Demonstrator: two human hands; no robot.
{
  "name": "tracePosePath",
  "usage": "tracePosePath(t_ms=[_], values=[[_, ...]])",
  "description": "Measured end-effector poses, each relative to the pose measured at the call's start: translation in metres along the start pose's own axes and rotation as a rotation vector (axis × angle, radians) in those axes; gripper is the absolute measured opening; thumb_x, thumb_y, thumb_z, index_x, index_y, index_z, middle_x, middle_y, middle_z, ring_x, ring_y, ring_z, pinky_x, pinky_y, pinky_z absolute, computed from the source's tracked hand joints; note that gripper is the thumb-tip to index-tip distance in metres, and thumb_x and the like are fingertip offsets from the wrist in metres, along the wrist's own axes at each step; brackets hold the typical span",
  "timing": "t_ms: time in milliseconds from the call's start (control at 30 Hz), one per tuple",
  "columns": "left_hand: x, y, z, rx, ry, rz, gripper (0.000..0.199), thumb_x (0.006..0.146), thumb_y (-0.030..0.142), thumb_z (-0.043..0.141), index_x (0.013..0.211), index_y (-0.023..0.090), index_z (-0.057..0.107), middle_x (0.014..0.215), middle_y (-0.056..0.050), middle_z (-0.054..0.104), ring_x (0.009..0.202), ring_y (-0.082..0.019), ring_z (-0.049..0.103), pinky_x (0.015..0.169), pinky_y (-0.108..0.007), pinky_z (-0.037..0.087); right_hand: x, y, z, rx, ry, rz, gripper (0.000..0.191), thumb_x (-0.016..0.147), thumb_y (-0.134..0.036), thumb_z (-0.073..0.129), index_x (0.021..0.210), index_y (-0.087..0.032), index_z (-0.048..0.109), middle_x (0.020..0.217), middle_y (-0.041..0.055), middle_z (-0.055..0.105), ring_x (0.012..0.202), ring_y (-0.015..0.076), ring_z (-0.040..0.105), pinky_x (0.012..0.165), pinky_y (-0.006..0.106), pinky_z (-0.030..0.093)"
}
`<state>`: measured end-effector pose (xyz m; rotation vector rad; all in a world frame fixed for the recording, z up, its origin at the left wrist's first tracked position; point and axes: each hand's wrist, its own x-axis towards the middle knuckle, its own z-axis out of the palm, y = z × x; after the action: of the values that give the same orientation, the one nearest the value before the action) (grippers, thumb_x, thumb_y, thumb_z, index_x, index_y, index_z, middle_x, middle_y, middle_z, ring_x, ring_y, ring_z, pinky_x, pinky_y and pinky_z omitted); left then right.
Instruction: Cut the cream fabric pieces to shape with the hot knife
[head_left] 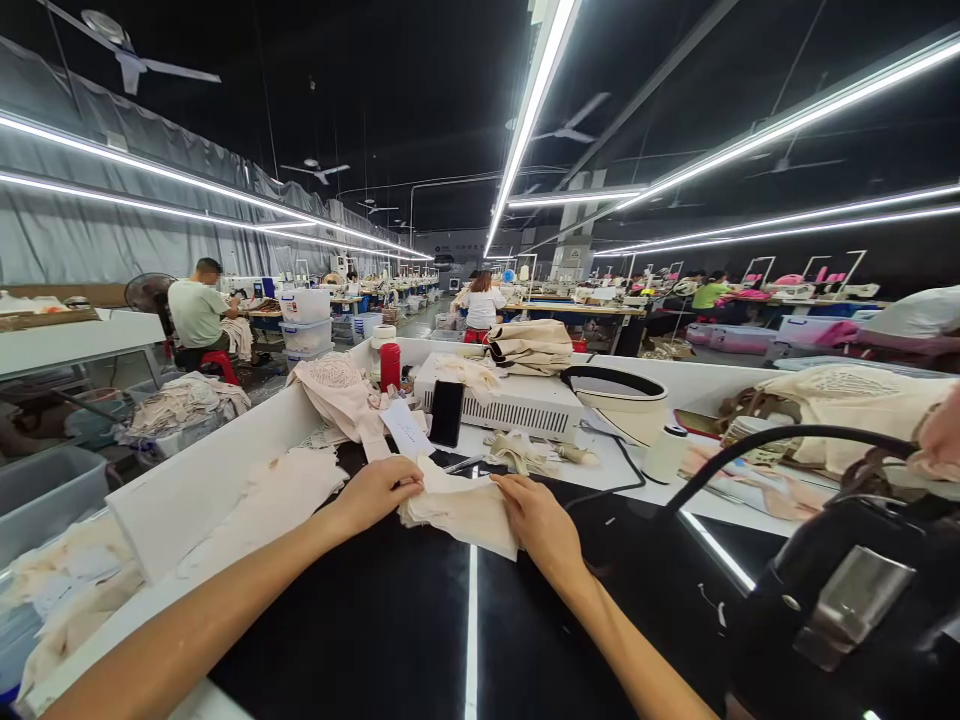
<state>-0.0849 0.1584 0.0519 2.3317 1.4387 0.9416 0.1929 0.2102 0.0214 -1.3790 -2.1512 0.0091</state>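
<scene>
Both of my hands hold a cream piece of fabric (465, 515) just above the glossy black work surface (360, 620). My left hand (382, 492) pinches its left upper corner between thumb and fingers. At the right end, my right hand (541, 525) grips the edge, thumb and fingertips closed on the cloth. The fabric looks layered along its lower left edge. Just beyond it lie a white paper slip (407, 430) and a dark phone (447, 412) leaning on a white vented box (510, 405).
A black machine (840, 590) with a curved handle stands close on the right. Behind the hands are a red bottle (390, 367), a cream spool (665, 453) and a cream roll of band (619, 390). More cream cloth (270, 495) lies left. Other people sit at tables farther off.
</scene>
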Motion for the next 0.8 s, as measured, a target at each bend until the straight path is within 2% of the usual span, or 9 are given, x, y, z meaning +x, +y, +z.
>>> tracePosePath(t_ms=[200, 400, 533, 800], values=[[-0.001, 0.002, 0.001, 0.150, -0.070, 0.094, 0.016, 0.101, 0.026, 0.057, 0.102, 0.019, 0.072, 0.109, -0.006, 0.073, 0.103, -0.022, 0.067, 0.093, -0.031, 0.050, -0.002, -0.003, 0.000, -0.077, -0.051, -0.012, 0.035, 0.100, -0.013, 0.050, 0.124, -0.023, 0.074, 0.126, 0.0092, 0.074, 0.111, 0.0249, 0.069, 0.097, 0.040, 0.055], [-0.004, 0.012, 0.003, 0.304, -0.112, 0.174, 0.024, 0.093, 0.042, 0.074, 0.105, 0.021, 0.072, 0.113, -0.008, 0.072, 0.111, -0.027, 0.065, 0.095, -0.035, 0.049, -0.005, -0.005, 0.000, -0.118, -0.098, -0.013, 0.022, 0.102, -0.020, 0.059, 0.121, -0.021, 0.070, 0.125, 0.0081, 0.071, 0.109, 0.0215, 0.069, 0.098, 0.044, 0.056], [-0.003, 0.015, 0.006, 0.394, -0.106, 0.196, 0.009, 0.098, 0.027, 0.065, 0.098, 0.021, 0.071, 0.105, -0.007, 0.072, 0.105, -0.025, 0.067, 0.089, -0.033, 0.051, -0.006, -0.008, 0.000, -0.129, -0.117, -0.011, 0.022, 0.102, -0.026, 0.062, 0.122, -0.020, 0.068, 0.127, 0.0088, 0.070, 0.111, 0.0225, 0.069, 0.099, 0.045, 0.057], [0.001, 0.004, -0.002, 0.522, -0.087, 0.263, 0.024, 0.103, 0.016, 0.049, 0.087, 0.018, 0.066, 0.093, -0.008, 0.071, 0.092, -0.022, 0.066, 0.084, -0.031, 0.050, -0.006, -0.018, -0.005, -0.168, -0.172, -0.017, 0.024, 0.101, -0.028, 0.064, 0.123, -0.019, 0.067, 0.130, 0.0091, 0.068, 0.115, 0.0242, 0.067, 0.100, 0.047, 0.056]])
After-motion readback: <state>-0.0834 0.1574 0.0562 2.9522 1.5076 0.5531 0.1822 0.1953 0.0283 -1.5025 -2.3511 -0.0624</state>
